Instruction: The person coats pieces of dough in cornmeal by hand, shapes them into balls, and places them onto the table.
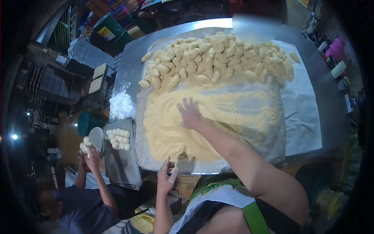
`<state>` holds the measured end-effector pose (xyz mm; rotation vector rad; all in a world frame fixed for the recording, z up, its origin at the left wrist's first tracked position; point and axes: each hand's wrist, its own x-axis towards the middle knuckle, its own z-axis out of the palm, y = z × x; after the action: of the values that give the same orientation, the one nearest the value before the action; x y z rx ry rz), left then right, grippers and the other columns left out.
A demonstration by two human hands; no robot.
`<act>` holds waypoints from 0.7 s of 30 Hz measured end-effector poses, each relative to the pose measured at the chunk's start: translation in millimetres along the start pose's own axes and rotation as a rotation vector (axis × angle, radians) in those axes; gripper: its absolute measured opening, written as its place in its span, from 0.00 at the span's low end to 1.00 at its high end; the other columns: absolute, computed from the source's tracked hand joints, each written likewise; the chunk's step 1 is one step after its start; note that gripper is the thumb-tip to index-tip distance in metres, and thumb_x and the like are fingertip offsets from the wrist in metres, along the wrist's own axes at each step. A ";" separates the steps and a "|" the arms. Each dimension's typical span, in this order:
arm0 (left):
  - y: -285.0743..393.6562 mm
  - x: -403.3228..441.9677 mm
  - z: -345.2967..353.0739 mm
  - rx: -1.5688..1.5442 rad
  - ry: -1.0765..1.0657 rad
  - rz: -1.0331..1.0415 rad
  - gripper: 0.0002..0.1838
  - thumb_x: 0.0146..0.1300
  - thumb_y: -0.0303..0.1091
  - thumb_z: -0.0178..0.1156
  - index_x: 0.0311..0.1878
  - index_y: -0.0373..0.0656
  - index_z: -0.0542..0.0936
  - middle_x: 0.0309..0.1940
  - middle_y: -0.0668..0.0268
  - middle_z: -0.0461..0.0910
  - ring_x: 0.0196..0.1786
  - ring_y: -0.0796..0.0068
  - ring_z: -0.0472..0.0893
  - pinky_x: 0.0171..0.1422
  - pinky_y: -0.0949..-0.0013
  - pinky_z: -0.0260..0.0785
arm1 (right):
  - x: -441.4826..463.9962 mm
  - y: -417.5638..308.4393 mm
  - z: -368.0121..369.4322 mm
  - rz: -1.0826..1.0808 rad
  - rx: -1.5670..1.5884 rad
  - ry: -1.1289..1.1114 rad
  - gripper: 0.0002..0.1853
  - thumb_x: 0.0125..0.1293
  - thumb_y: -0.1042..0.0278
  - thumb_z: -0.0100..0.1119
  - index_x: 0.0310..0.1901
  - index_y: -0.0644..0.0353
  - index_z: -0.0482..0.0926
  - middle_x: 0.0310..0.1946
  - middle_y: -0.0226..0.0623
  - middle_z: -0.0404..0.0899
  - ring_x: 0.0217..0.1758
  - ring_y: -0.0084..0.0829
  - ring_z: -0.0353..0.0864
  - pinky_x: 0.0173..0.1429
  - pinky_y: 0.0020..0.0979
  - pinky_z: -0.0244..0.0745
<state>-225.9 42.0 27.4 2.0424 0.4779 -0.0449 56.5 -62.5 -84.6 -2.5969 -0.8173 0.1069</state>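
Observation:
My right hand (190, 114) lies palm down with fingers spread on a wide layer of yellow crumbs (167, 134). Those crumbs cover a pale cloth (278, 134) on a metal table. At the near edge of the cloth is my left hand (167, 177), its thumb and fingers apart and dusted with crumbs, with nothing visible in it. A small dark hollow in the crumbs lies just beyond it. Across the far side of the cloth is a big heap of crumb-coated oval dough pieces (212, 58), beyond the reach of both hands.
At the left, a co-worker's hands (91, 154) hold white dough balls over a round pan (96, 138). More dough balls (119, 138) sit on a stack of metal trays (126, 169). A crumpled plastic bag (122, 105) rests at the table's left edge; a white sheet (302, 113) covers its right side.

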 end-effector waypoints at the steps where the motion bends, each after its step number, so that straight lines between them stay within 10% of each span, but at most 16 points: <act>1: -2.4 -1.1 -1.4 -0.018 0.003 -0.005 0.34 0.65 0.33 0.67 0.74 0.40 0.68 0.52 0.58 0.81 0.50 0.69 0.81 0.57 0.64 0.75 | 0.5 -3.5 -1.3 -0.005 -0.007 0.003 0.52 0.54 0.49 0.72 0.78 0.50 0.54 0.79 0.56 0.44 0.81 0.67 0.42 0.78 0.64 0.48; 4: -14.3 4.7 -10.7 -0.023 0.024 0.003 0.34 0.64 0.32 0.67 0.73 0.40 0.69 0.52 0.59 0.81 0.50 0.69 0.81 0.58 0.64 0.75 | -12.7 -16.8 -3.1 -0.303 -0.084 -0.259 0.49 0.57 0.44 0.70 0.77 0.50 0.58 0.80 0.50 0.48 0.81 0.62 0.45 0.75 0.68 0.48; 9: -42.5 43.3 -22.9 -0.066 -0.016 0.076 0.33 0.64 0.33 0.67 0.73 0.40 0.70 0.53 0.57 0.81 0.50 0.69 0.82 0.58 0.64 0.75 | -28.9 4.5 -15.5 -0.212 0.005 -0.137 0.37 0.62 0.50 0.67 0.70 0.53 0.68 0.74 0.52 0.62 0.78 0.56 0.56 0.74 0.60 0.58; 21: -13.5 151.6 -50.4 0.065 -0.161 0.353 0.25 0.61 0.33 0.68 0.61 0.38 0.78 0.45 0.57 0.82 0.48 0.63 0.82 0.54 0.64 0.74 | 63.2 114.4 -69.7 0.637 0.108 0.365 0.22 0.63 0.49 0.66 0.51 0.56 0.79 0.52 0.50 0.75 0.58 0.51 0.75 0.64 0.49 0.70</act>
<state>-99.3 138.3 6.9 2.1385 0.0128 -0.0111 182.8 -137.2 -64.6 -2.5608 0.1486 -0.1354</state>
